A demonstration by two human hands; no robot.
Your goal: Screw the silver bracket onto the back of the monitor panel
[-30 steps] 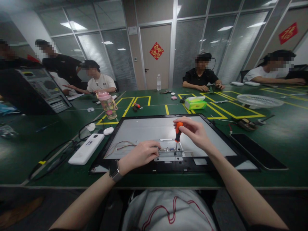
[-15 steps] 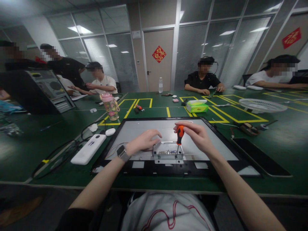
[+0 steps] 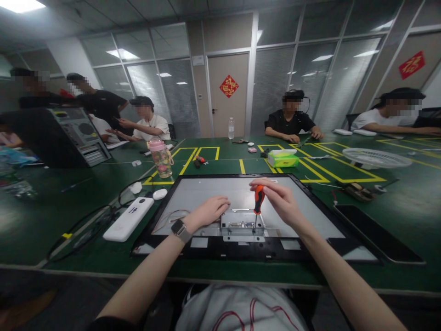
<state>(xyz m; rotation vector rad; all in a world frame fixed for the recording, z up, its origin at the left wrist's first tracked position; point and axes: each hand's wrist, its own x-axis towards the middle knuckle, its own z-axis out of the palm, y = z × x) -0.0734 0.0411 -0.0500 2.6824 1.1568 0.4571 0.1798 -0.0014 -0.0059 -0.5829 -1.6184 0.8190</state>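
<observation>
My right hand [image 3: 280, 196] is closed around the orange-and-black handle of a screwdriver [image 3: 259, 200]. The screwdriver stands nearly upright, its shaft reaching down to the right side of a metal bracket with connector ports [image 3: 241, 225]. My left hand [image 3: 210, 211], wearing a watch, lies palm down with fingers stretched out at the bracket's left corner. Whether it presses on the bracket is hard to see. Under both hands lies a large display panel [image 3: 193, 191] with a black frame, its grey back facing up. The screwdriver's tip is too small to make out.
Left of the panel are a white power bank [image 3: 128, 219], black cables [image 3: 77, 230] and a pink-lidded bottle [image 3: 161, 158]. A black phone-like slab [image 3: 379, 232] lies to the right. Beyond stand a green tissue pack [image 3: 283, 158] and a white fan grille [image 3: 377, 157]. Several people sit or stand around the table.
The view has tipped up slightly, so everything sits lower. My left fingers have flattened and drawn together beside the bracket. The screwdriver leans a little more, still in my right hand.
</observation>
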